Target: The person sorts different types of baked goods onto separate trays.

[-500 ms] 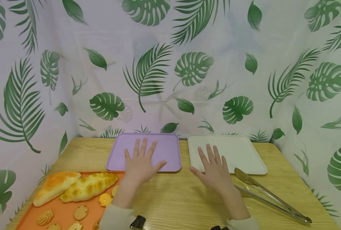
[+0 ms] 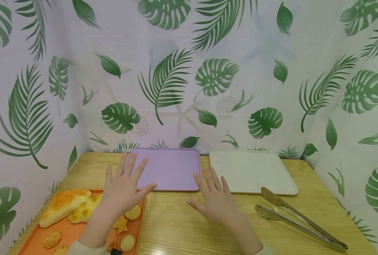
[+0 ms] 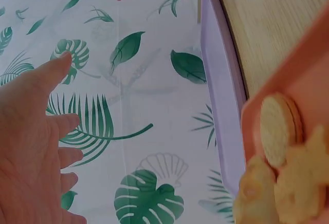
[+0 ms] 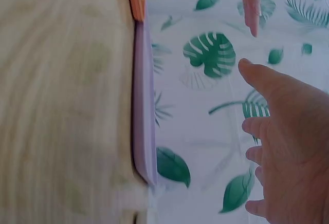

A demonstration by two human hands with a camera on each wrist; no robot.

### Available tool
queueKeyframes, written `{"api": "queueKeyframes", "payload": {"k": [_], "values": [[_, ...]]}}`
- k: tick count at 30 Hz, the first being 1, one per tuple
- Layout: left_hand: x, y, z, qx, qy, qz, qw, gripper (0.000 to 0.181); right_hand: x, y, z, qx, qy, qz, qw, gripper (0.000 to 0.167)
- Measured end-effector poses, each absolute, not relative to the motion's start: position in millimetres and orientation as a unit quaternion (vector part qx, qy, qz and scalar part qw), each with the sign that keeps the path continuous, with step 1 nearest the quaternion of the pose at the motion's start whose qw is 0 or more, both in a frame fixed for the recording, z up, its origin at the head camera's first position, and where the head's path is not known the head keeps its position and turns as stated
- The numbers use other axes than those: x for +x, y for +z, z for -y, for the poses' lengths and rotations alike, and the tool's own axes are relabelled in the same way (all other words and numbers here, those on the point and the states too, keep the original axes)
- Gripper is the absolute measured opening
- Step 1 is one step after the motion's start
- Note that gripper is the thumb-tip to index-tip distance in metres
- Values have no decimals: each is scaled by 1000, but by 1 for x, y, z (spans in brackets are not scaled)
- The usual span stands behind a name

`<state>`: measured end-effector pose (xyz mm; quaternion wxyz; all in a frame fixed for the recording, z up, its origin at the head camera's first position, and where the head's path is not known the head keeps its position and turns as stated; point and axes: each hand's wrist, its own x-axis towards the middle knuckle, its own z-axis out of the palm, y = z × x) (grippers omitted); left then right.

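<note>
My left hand (image 2: 120,189) is spread with straight fingers, holding nothing, over the right part of the orange tray (image 2: 140,226). Its fingertips overlap the left edge of the purple tray (image 2: 173,170) in the head view. Also spread and holding nothing, my right hand (image 2: 219,203) hovers over the table between the purple tray and the white tray (image 2: 249,170). On the orange tray lie a long bread (image 2: 61,207), a braided bread (image 2: 83,210) partly hidden by the left arm, a star-shaped cookie (image 2: 121,225) and a round cookie (image 2: 133,213). Metal tongs (image 2: 304,219) lie to the right.
The wooden table (image 2: 176,223) carries all three trays. A leaf-printed cloth (image 2: 182,81) encloses the back and both sides. More cookies, such as a swirled one (image 2: 52,240) and a pale round one (image 2: 127,243), sit toward the orange tray's front.
Both hands have moved left: the left from over the purple tray to over the orange tray, the right away from the white tray and the tongs. Trays and tongs stay put.
</note>
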<state>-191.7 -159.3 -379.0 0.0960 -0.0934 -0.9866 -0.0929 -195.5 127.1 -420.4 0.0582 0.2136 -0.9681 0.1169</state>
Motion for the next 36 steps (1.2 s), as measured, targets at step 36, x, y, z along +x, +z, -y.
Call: {"api": "queueKeyframes", "payload": {"k": [36], "values": [[-125, -437, 353, -52, -8, 994, 91, 82, -160, -452, -8, 457, -34, 873, -166, 72]]}}
